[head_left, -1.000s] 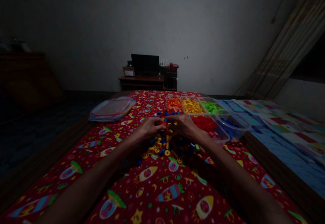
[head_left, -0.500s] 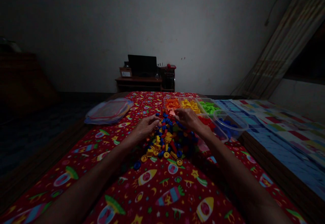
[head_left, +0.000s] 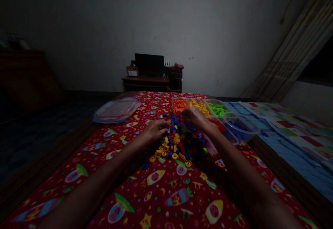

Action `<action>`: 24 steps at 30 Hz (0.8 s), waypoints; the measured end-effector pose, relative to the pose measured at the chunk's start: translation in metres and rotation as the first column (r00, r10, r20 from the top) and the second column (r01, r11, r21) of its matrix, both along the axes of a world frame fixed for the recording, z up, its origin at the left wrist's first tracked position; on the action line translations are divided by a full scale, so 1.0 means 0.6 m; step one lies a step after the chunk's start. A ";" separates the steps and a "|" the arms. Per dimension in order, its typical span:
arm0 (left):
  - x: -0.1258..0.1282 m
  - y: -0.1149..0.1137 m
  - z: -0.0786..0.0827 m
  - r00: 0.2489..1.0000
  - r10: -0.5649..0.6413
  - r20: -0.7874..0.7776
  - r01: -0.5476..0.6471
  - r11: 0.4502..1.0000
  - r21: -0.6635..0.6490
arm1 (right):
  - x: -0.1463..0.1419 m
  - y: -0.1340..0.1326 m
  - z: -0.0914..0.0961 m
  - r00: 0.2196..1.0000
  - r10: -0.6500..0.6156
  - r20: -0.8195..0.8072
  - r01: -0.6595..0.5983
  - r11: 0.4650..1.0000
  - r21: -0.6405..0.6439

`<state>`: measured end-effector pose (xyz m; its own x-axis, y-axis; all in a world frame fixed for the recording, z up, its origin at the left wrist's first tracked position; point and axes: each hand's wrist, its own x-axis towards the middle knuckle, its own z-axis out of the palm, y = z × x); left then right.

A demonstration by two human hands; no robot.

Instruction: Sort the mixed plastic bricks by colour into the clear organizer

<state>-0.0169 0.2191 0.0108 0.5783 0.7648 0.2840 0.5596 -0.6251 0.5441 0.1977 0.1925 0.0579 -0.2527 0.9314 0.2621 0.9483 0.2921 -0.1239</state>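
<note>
A: We log a loose heap of small blue, yellow and red plastic toy pieces (head_left: 179, 144) in the middle of the frame, on a red cloth printed with rockets and stars (head_left: 166, 194).

B: Its long axis?

A: From lower centre up and slightly right, with the far end at a clear plastic divided tray (head_left: 235, 139). Which way any single piece points we cannot make out, since the light is too dim.

B: The hands?

A: The left hand (head_left: 153, 132) lies palm down on the heap's left edge, fingers curled onto the pieces. The right hand (head_left: 196, 118) sits over the heap's far right end, just at the tray's near wall, fingers bent down. We cannot tell whether either one pinches a piece.

B: Hidden parts?

A: The right hand and wrist cover part of the tray's red section. Both forearms run off the bottom edge. The left third of the frame is near black.

B: Around it?

A: The tray holds orange, yellow, green, red and blue lots. A stack of clear lids (head_left: 117, 110) lies at centre left, well apart. A dark screen on a low desk (head_left: 149, 65) stands against the back wall, and a pale patterned mat (head_left: 286, 132) lies at right.
</note>
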 end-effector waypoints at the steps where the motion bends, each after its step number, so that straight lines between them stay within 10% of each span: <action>1: 0.001 0.000 -0.001 0.999 -0.020 -0.050 0.021 1.000 0.014 | -0.002 -0.009 -0.005 1.000 0.001 0.029 0.000 1.000 -0.027; 11: -0.005 -0.015 -0.004 0.939 -0.134 -0.316 0.136 0.991 -0.017 | -0.007 -0.032 -0.037 0.985 0.078 0.152 -0.056 0.989 -0.140; 19: 0.005 -0.006 0.000 0.997 -0.043 0.068 0.055 0.981 -0.184 | 0.005 -0.031 -0.034 0.994 0.105 -0.016 -0.106 0.970 -0.216; 24: 0.016 -0.006 -0.006 0.894 0.026 0.448 0.174 0.901 -0.398 | 0.010 -0.029 -0.034 0.966 0.107 -0.234 -0.118 0.992 -0.037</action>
